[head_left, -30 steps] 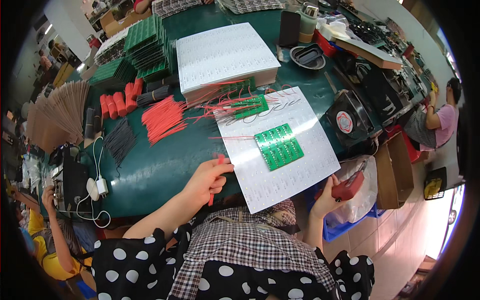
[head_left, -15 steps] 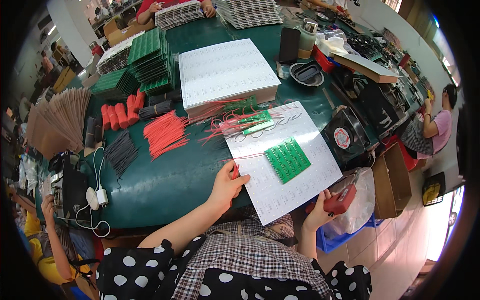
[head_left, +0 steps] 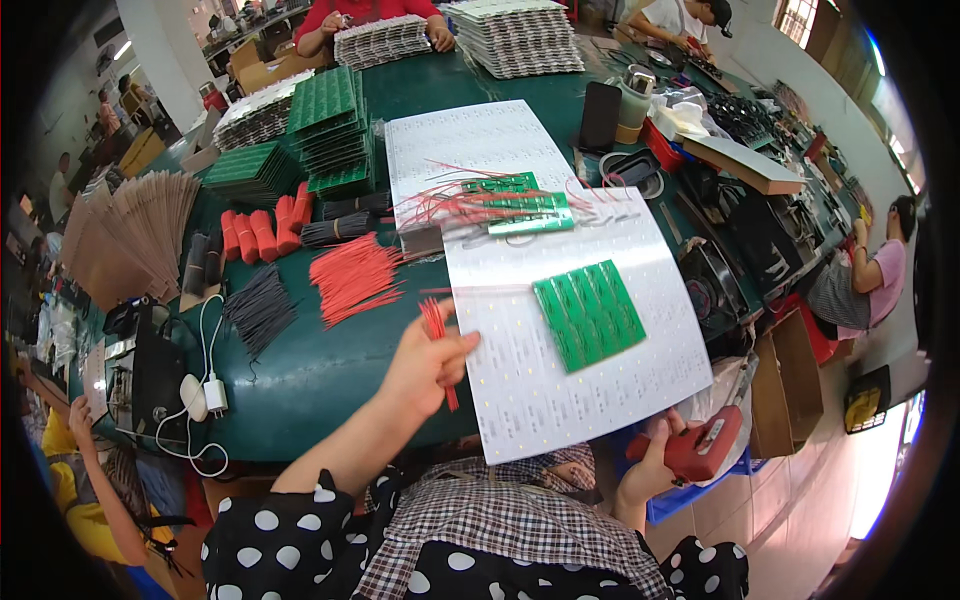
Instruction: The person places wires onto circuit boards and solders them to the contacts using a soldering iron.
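My left hand [head_left: 425, 365] is closed around a small bundle of red wires [head_left: 437, 330], with its thumb against the left edge of a white printed panel [head_left: 520, 390]. My right hand [head_left: 652, 465] grips a red box-shaped handheld tool [head_left: 703, 448] close to the panel's lower right edge; whether it also holds the panel I cannot tell. On the panel lies a green circuit board [head_left: 590, 315] with a pale red wire running left from it. Farther up, another green circuit board [head_left: 535, 212] carries long red and dark wires.
A stack of white panels [head_left: 470, 135] stands behind. To the left lie loose red wires [head_left: 355, 278], loose black wires [head_left: 260, 308], red wire bundles [head_left: 262, 235] and stacked green boards [head_left: 328, 125]. A black fan [head_left: 712, 275] sits right. Other people work around the table.
The panel has been raised and tilted, with the boards still on it. My left hand has moved left, and its red wires show more clearly. The whole view has shifted slightly.
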`<action>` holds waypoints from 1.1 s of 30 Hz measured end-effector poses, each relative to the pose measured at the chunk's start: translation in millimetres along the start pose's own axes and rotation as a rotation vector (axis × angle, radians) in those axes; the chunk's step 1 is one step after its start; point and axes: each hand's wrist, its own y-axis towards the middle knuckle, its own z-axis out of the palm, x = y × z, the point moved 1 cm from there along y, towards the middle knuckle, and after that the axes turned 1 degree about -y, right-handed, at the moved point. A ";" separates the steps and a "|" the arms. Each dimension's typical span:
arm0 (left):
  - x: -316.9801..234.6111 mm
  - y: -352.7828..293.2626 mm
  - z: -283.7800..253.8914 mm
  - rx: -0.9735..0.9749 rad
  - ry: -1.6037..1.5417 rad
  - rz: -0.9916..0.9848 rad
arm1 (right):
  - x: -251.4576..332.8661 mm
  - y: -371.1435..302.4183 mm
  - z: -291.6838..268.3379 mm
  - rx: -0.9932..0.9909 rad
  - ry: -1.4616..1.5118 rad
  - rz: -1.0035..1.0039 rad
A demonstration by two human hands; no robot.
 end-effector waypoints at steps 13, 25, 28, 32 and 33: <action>-153.6 192.0 -77.5 -0.197 0.294 0.317 | 22.0 -5.7 0.3 0.096 -0.017 0.017; -127.3 246.7 -79.5 -0.885 1.375 0.431 | -1.3 1.9 -25.8 0.050 -0.041 0.014; -116.2 232.7 -53.9 -1.083 1.547 0.551 | 4.2 1.0 -26.9 0.054 -0.059 0.059; -106.6 231.8 -23.2 -1.001 1.742 0.668 | 3.4 0.0 -29.9 0.061 -0.063 0.104; -110.0 234.0 -12.2 -0.798 1.752 0.671 | -3.4 0.7 -36.1 0.056 -0.064 0.103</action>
